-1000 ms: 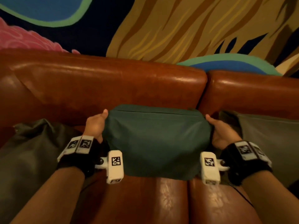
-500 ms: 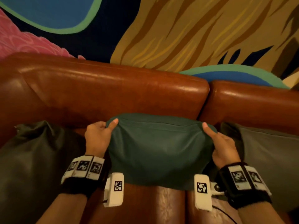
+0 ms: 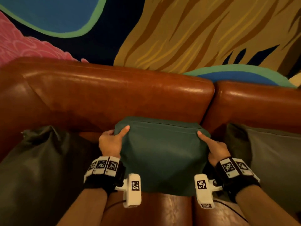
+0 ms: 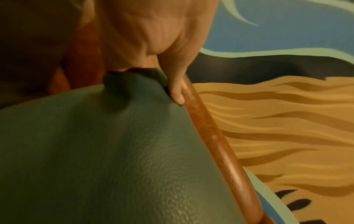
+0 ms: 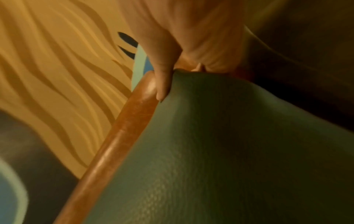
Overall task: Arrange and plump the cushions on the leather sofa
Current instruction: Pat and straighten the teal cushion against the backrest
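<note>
Cushions first, largest to smallest. Leather sofa [image 3: 114, 95] fills the middle band of the head view; the dark cushion [image 3: 35, 168] sits lower left, the grey cushion [image 3: 273, 160] lower right, the teal cushion [image 3: 162, 152] centre, propped against the backrest.

Your left hand [image 3: 110, 142] and right hand [image 3: 215, 149] each grip an upper corner of the teal cushion, thumbs on its front face.

Risk, as a judgement: you hold by corners only, so the smooth cover could slip from your thumbs, or the squeeze could leave the filling bunched and lopsided.

Wrist views show each thumb [image 4: 177, 92] dimpling the grained cover; only the head view shows both neighbouring cushions.
</note>
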A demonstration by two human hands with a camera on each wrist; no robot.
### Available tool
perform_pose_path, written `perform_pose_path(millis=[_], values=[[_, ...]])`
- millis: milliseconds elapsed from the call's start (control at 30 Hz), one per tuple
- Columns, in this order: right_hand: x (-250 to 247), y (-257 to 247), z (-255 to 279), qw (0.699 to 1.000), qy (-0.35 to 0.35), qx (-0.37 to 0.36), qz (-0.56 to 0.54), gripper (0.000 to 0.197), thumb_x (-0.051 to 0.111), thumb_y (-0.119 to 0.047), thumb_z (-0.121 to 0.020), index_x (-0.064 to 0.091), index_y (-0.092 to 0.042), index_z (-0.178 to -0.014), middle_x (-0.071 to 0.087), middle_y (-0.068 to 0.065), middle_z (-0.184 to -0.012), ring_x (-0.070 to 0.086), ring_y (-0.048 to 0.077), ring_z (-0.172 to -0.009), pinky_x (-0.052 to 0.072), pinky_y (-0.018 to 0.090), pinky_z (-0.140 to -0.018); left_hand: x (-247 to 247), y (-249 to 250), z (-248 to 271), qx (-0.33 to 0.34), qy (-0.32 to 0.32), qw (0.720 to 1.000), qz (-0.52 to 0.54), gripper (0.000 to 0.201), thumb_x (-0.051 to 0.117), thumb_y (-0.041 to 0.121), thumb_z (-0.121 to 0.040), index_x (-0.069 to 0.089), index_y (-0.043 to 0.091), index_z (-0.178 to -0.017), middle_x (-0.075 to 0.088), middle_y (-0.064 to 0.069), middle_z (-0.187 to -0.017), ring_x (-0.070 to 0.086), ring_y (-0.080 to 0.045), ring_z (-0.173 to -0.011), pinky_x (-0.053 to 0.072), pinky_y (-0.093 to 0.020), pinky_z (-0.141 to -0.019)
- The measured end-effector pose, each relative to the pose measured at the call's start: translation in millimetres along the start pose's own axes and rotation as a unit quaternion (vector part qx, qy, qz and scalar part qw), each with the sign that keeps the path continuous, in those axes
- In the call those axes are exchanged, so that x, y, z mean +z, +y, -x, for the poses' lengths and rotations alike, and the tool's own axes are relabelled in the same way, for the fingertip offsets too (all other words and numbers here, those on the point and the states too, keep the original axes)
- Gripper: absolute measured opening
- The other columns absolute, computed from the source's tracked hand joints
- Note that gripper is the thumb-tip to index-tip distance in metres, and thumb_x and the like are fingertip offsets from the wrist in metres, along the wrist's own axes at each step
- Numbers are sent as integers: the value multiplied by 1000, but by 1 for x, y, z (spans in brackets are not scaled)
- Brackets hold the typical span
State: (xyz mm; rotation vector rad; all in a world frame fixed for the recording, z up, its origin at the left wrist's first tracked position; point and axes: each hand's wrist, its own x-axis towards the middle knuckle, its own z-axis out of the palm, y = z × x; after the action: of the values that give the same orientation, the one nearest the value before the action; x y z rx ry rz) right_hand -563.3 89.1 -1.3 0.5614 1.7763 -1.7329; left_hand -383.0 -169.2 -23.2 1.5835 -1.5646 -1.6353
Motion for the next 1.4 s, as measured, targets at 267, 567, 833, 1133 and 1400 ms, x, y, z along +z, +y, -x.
perform_pose_path(millis=[267,567,833,1133,1400], values=[[-3,1,-1,992,-3,-113,-55,24,81,-18,-78,73,-3,-95,77,12,-90,75,19,-79,57,23,-61,-17,17,-1,73,-122,990,0,33,68,29,-90,70,2,-70,73,-2,-65,66,-8,-62,54,-21,-59],[-13,42,8,966,47,-252,26,14,70,-21,-90,70,-14,-77,70,7,-76,64,16,-76,50,32,-79,-20,-28,26,190,-13,977,-92,41,67,52,-83,64,14,-68,68,-4,-67,63,-18,-67,51,-45,-72],[-15,65,16,971,59,-228,37,33,58,-31,-99,78,-30,-72,70,-15,-71,62,2,-77,50,18,-75,-10,-28,16,196,-70,971,-117,43,50,43,-98,61,12,-71,60,2,-66,55,-10,-67,42,-33,-68],[-3,66,29,951,24,-299,-82,28,73,-46,-79,78,-21,-89,75,3,-96,67,17,-96,54,34,-91,-15,-27,29,305,-6,948,-94,41,54,25,-99,46,0,-68,39,0,-58,34,-4,-53,30,-23,-55],[0,44,-7,987,49,-156,-11,50,61,-64,-84,69,-17,-98,68,2,-94,63,14,-83,47,31,-74,-26,-20,-18,110,-31,993,-21,58,45,73,-80,63,18,-70,64,-5,-72,62,-26,-74,50,-44,-76]])
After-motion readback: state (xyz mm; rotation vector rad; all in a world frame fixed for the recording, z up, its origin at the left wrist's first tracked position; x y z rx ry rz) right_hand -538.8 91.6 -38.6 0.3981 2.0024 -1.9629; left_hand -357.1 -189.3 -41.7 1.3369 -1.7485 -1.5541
